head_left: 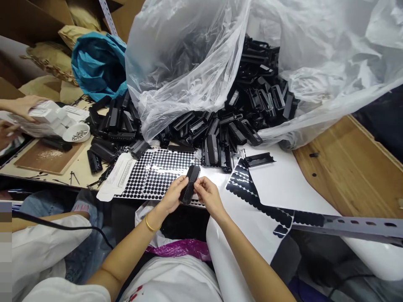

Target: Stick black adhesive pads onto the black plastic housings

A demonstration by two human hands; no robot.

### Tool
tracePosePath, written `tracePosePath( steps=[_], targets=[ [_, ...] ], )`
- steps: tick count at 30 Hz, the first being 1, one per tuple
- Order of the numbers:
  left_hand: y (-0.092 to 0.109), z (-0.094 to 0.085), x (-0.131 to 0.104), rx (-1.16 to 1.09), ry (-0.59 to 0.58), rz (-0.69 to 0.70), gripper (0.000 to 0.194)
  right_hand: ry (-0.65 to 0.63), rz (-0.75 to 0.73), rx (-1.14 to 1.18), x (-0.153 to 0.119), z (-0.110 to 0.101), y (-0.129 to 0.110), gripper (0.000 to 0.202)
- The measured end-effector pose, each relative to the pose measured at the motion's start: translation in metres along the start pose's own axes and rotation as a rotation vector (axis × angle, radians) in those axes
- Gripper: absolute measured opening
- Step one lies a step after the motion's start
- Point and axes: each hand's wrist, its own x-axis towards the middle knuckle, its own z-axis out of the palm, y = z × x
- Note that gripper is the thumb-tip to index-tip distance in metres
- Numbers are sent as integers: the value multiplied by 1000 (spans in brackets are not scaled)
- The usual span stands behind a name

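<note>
A long black plastic part (190, 184) is held upright over the front edge of the table. My left hand (174, 193) is closed round its left side. At its right side my right hand (206, 192) has thumb and forefinger pinched together, touching or very near the part; whatever is between them is too small to make out. Behind my hands lies a sheet of round black stickers (154, 174). A second, partly used sticker sheet (244, 184) is to the right, with an open black part (260, 160) on white paper above it.
Clear plastic bags (189, 63) spill a heap of black parts (214, 149) across the back. At left, a co-worker's hand (27, 107) touches white boxes (47, 117) beside a bowl of small metal pieces (76, 132). A metal rail (352, 224) crosses the right.
</note>
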Motion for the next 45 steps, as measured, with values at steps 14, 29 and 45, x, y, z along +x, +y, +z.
tracePosePath(
  steps=[14,29,45],
  targets=[
    [-4,25,-14,-38,-29,-9,33,180,-41,-49,-19,-5,-8,12],
    [-21,41,-10,147,-273,-93,33,112,205,-154,-38,-51,14,32],
    [-45,76,-7,145,-422,-248,38,718,123,-235,-152,-154,79,33]
  ],
)
